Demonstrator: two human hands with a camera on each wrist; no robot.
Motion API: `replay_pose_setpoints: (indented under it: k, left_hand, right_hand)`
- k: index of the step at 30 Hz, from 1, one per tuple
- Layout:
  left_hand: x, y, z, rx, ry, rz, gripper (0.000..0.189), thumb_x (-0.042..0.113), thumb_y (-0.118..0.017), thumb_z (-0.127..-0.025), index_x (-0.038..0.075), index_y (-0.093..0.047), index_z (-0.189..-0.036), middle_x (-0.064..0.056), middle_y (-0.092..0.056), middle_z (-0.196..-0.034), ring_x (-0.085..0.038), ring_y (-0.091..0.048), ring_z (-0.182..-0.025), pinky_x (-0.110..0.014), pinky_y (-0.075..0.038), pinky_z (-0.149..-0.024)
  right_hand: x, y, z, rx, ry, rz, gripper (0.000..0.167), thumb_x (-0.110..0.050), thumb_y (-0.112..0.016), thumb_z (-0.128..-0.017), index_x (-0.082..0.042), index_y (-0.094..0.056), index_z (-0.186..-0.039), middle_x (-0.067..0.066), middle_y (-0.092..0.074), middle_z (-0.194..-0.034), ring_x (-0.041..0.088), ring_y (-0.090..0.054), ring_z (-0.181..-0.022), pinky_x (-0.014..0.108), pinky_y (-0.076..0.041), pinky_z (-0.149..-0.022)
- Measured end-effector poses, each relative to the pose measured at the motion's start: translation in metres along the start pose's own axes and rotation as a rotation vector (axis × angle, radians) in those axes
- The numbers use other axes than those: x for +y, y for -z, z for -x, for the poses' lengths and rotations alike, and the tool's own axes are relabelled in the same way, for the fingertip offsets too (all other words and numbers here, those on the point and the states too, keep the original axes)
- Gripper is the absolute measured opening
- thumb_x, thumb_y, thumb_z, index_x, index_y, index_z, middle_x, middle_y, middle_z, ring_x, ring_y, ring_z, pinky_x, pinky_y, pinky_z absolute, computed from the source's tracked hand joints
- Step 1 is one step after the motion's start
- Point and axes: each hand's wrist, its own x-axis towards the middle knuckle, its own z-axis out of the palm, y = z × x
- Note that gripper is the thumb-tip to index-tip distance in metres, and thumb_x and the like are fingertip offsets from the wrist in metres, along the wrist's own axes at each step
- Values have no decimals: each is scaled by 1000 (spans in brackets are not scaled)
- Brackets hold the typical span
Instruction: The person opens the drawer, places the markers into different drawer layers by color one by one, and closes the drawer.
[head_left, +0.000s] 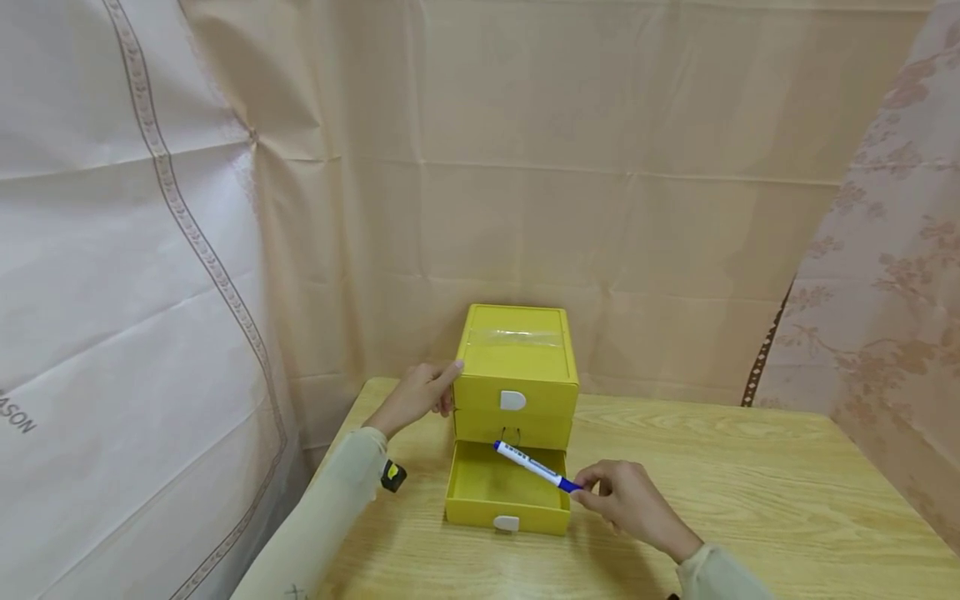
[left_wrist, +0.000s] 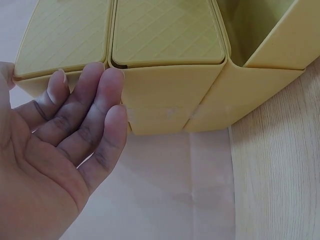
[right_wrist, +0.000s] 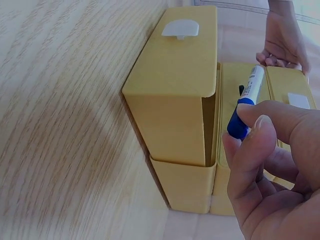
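A yellow three-tier drawer unit (head_left: 517, 358) stands on the table, its bottom drawer (head_left: 506, 512) pulled out and bare inside. My left hand (head_left: 420, 396) rests against the unit's left side, one digit extended to the top front corner. In the left wrist view, the loosely bent fingers (left_wrist: 102, 120) of that hand touch the unit's side near the front edge. My right hand (head_left: 626, 500) pinches a white marker (head_left: 532, 462) by its blue end between thumb and fingers. The marker slants over the open drawer, its other blue end pointing up and left.
White tabs (head_left: 513, 401) mark the top and bottom drawers; a thin dark loop (head_left: 511, 435) shows on the middle one. The wooden table (head_left: 712, 475) extends to both sides. Beige cloth (head_left: 585, 183) hangs close behind, with a pale curtain (head_left: 135, 292) at the left.
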Motion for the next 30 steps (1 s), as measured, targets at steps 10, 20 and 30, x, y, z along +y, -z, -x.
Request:
replay_pose_setpoints:
  k: [10, 20, 30]
  left_hand:
    - [0, 0, 0, -1, 6, -2, 73, 68, -39, -103, 8, -67, -73, -6, -68, -70, -24, -68, -66, -36, -57, -67]
    - [1, 1, 0, -3, 8, -3, 74, 68, -38, -104, 7, -66, -73, -6, -68, -71, -25, -68, -66, -37, -57, -68]
    - [1, 0, 1, -2, 9, 20, 73, 67, -40, -104, 6, -67, -74, -9, -68, -71, -30, -70, -68, -47, -58, -72]
  right_hand:
    - [-3, -5, -6, -32, 3, -26, 8, -17, -77, -95, -9, -78, -97, 5, -68, -70, 5, -47, -39, 20, -39, -36]
    - [-4, -8, -11, -33, 26, -13, 9, -17, -77, -94, -8, -78, -96, -2, -66, -67, 6, -48, -41, 21, -40, -37]
    - [-4, -13, -16, -51, 55, 3, 6, -18, -77, -95, -13, -78, -92, 4, -70, -76, 5, -50, -43, 22, -43, -38]
